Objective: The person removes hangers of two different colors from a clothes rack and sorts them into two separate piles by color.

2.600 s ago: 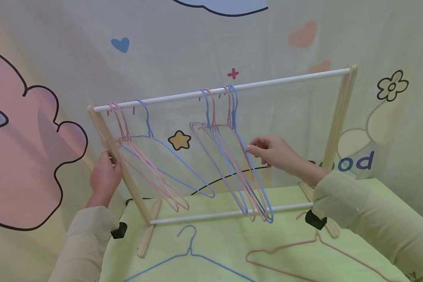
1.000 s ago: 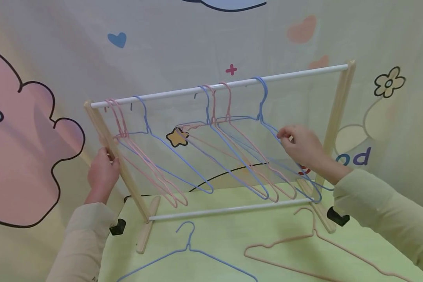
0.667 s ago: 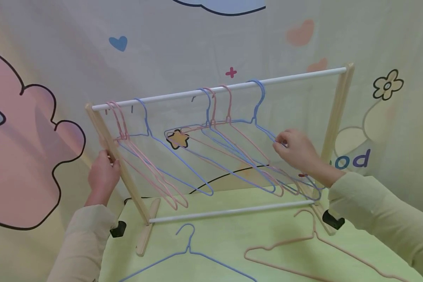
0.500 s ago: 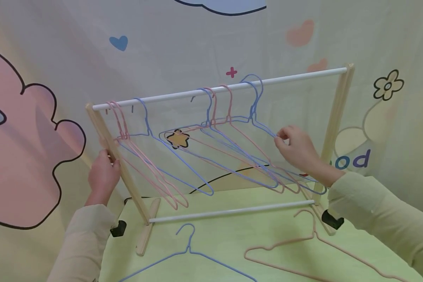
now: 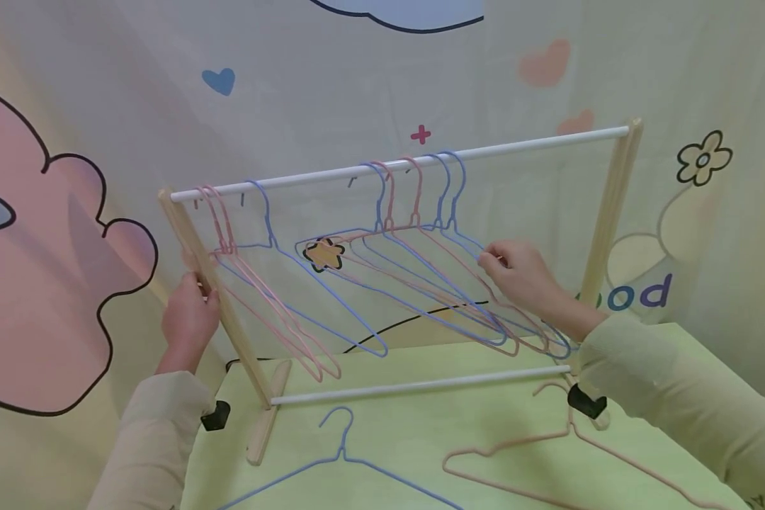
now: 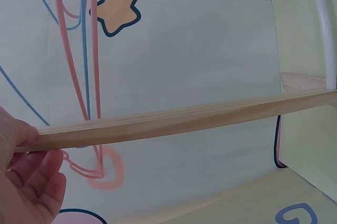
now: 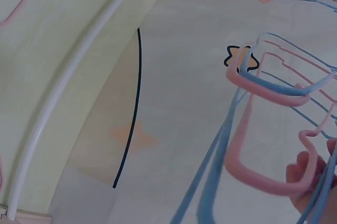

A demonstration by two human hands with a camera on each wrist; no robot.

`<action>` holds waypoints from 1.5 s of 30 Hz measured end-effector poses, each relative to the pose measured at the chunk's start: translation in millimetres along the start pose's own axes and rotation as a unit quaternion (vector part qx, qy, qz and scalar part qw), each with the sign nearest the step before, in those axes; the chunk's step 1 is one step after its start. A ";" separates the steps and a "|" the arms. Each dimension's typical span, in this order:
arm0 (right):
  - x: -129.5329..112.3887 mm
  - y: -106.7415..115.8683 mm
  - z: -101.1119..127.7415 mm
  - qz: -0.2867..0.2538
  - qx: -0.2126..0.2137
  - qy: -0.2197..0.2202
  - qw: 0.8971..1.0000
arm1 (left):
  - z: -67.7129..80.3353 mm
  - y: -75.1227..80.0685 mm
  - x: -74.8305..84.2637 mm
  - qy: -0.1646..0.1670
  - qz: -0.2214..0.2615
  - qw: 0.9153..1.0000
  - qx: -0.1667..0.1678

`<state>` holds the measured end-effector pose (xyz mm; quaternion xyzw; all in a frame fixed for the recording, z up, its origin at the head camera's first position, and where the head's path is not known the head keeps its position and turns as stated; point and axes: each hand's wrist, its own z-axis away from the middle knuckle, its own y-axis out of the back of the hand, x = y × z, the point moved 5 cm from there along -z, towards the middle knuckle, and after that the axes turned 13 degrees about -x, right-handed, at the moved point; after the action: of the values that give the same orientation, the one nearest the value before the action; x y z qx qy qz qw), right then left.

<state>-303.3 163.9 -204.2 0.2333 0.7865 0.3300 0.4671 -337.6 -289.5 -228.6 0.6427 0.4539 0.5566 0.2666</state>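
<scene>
Pinching a blue hanger (image 5: 457, 212), right hand (image 5: 516, 278) hides its shoulder; left hand (image 5: 188, 319) grips the post (image 5: 217, 297).

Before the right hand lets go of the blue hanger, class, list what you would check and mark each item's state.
1. Hook of the blue hanger over the white rail: ok.
2. Right hand pinches its shoulder wire: ok.
3. Left hand grips the wooden upright: ok.
4. Rack feet flat on the table: cannot tell.
5. Hanger free of its neighbours: not ok, wires overlap.
</scene>
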 end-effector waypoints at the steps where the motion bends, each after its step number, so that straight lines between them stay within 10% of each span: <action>1: 1.7 -0.4 0.7 -0.011 -0.006 -0.008 1.000 | 0.4 -1.3 0.5 0.000 0.000 1.000 -0.002; 23: 13.6 110.6 50.0 0.071 0.173 -0.040 0.982 | -3.2 -6.7 9.5 -0.015 0.003 1.000 0.006; 45: 111.8 123.9 124.7 -0.101 0.037 -0.151 0.983 | 2.8 0.3 1.7 -0.005 -0.005 1.000 -0.006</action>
<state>-236.1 360.3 -221.0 0.2170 0.7381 0.2126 0.6024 -334.9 -287.7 -228.2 0.6417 0.4527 0.5543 0.2757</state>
